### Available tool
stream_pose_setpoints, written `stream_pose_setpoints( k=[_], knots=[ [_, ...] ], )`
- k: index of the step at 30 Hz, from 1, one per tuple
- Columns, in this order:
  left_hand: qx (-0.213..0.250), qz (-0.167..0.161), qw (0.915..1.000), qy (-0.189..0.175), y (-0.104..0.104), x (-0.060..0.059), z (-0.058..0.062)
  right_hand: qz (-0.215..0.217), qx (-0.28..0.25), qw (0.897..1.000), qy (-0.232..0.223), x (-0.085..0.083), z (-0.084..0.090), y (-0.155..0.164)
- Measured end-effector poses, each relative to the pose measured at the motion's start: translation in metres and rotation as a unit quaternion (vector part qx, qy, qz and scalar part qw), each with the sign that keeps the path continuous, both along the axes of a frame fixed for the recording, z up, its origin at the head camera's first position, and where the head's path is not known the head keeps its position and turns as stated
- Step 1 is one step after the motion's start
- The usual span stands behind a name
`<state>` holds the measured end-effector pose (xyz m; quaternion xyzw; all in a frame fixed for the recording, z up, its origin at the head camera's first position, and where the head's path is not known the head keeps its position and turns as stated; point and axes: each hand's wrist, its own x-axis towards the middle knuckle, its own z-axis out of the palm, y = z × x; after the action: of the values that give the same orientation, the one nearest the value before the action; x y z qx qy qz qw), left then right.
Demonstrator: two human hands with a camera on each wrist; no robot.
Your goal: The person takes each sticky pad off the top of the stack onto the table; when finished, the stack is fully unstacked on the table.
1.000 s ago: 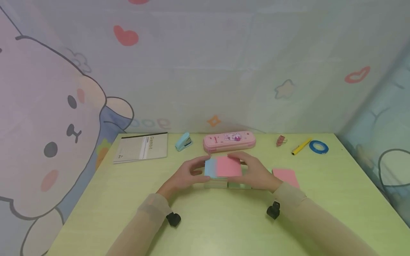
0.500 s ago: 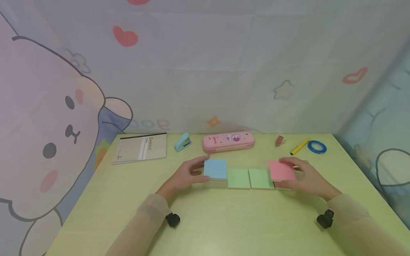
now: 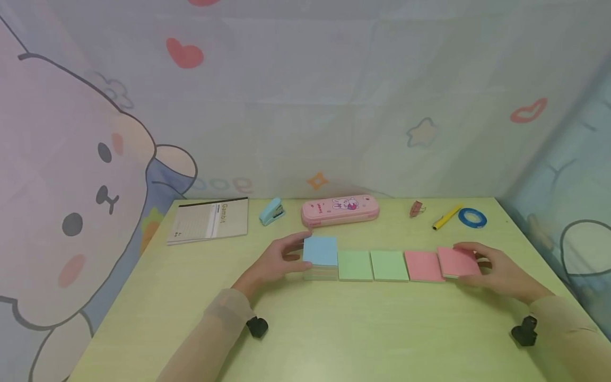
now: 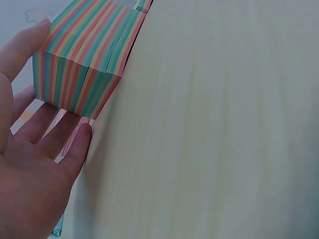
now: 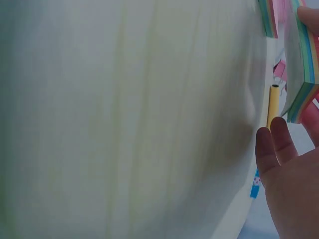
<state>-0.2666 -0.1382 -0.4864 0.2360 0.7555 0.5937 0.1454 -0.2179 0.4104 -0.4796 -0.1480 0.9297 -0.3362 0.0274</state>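
- The left hand (image 3: 279,261) lies on the green table (image 3: 334,329) beside the tall stack of sticky notes (image 3: 321,259); its top sheet is blue, and the sides show rainbow stripes in the left wrist view (image 4: 82,59)
- Its fingers (image 4: 22,50) are spread loosely and only gently bent; the thumb lies along one side of the stack and the other fingers reach round the far side, so the hand cups the stack lightly rather than squeezing it
- The right hand (image 3: 501,270) sits at the right end of a row of pads; it holds a thin pink-topped pad (image 3: 457,262), fingers curled over the far edge and thumb on the near side; the right wrist view shows the pad's striped edge (image 5: 303,74) pinched between the fingertips, slightly tilted; whether it touches the table I cannot tell
- Between the two hands lie three flat pads in a line, each touching the next: two green pads (image 3: 372,265) just beside the tall stack, then a pink pad (image 3: 422,266) just beside the one in the right hand
- Along the back edge of the table: a notebook (image 3: 208,227), a blue stapler (image 3: 272,211), a pink pencil case (image 3: 340,210), a small clip (image 3: 417,208), a yellow pen (image 3: 447,217) and a blue tape ring (image 3: 472,217)
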Motion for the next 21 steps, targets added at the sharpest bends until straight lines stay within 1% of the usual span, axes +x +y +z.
stream_pose_setpoints(
  k=[2,9,15,17,21],
  knots=[
    [0.000,0.001,1.0000,-0.001,0.000,0.000,0.000,-0.004,0.008,1.000,-0.002,0.001,0.000,0.002],
    [0.002,0.000,1.0000,-0.003,0.000,0.001,0.000,0.017,0.033,0.999,-0.006,0.001,0.001,0.007],
    [0.004,0.002,1.0000,-0.005,0.000,0.001,-0.001,0.036,0.047,0.998,-0.019,-0.004,-0.001,0.009],
    [0.005,0.001,1.0000,-0.004,0.000,0.001,-0.001,0.046,0.050,0.998,-0.017,-0.007,-0.001,0.009],
    [0.006,0.001,1.0000,-0.004,0.000,0.001,0.001,0.051,0.051,0.997,-0.020,-0.010,0.000,0.008]
  ],
)
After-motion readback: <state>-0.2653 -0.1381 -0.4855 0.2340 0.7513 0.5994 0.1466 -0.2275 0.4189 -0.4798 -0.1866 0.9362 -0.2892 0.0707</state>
